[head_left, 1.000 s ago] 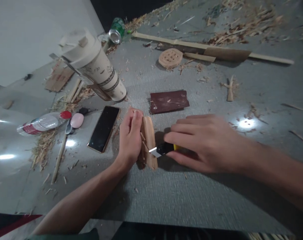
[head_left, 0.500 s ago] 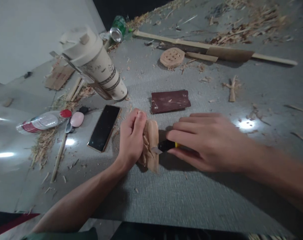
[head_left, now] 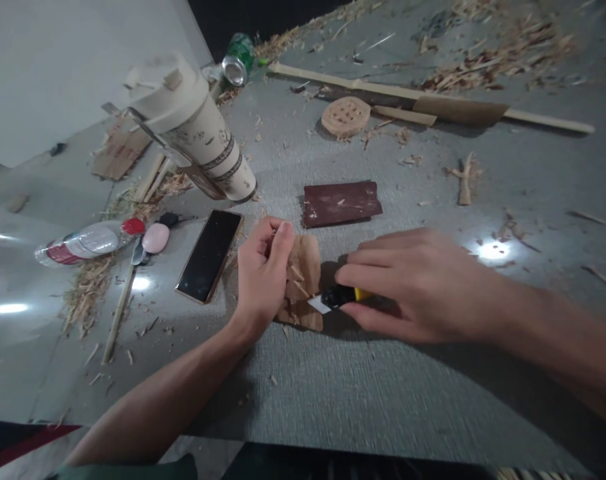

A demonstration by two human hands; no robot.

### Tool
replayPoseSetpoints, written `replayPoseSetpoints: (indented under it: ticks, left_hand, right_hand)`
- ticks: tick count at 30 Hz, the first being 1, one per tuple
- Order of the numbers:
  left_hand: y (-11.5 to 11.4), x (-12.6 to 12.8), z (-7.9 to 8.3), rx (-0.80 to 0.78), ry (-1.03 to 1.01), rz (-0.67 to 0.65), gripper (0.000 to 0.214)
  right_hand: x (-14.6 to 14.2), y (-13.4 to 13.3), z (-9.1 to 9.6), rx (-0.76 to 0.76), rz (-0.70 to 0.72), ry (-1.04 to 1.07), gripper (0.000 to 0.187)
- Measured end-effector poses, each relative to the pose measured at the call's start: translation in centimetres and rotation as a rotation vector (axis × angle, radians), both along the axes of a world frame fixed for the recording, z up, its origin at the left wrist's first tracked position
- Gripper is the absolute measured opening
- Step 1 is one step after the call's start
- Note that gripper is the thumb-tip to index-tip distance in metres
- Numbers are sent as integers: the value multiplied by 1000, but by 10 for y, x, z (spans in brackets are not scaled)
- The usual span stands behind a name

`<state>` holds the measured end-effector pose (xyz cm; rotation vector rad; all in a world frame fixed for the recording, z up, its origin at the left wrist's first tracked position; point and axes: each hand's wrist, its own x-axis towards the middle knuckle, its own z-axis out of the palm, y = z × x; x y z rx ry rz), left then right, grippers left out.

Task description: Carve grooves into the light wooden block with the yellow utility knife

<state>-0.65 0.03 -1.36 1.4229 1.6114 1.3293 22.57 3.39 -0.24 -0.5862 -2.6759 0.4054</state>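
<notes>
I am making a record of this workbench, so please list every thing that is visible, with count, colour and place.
carved wooden block: one, tan, centre, under the left hand
utility knife: one, black and yellow, blade at the block
sandpaper sheet: one, dark red, behind the block
smartphone: one, black, left of the block
lidded tumbler: one, cream, far left
plastic bottle: one, clear, red cap, lying left
drink can: one, green, far edge
round wooden disc: one, tan, far centre
left hand: grips the block
right hand: holds the knife
</notes>
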Motion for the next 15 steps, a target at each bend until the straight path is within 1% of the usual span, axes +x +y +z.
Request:
replayPoseSetpoints:
  ticks: [3,9,12,15]
  left_hand:
    - [0,0,2,1,-5,-5,42]
    - [-1,0,0,1,29,-21,41]
    - [0,-2,-2,18,45,-30,41]
    - [2,-4,-4,56,68,-38,39]
  right_hand:
    - [0,-1,0,-43,4,-43,30]
    - [4,3,-3,-42,8,-71,29]
    - [4,4,-4,-14,8,-85,27]
    - [2,3,-4,57,-18,-95,27]
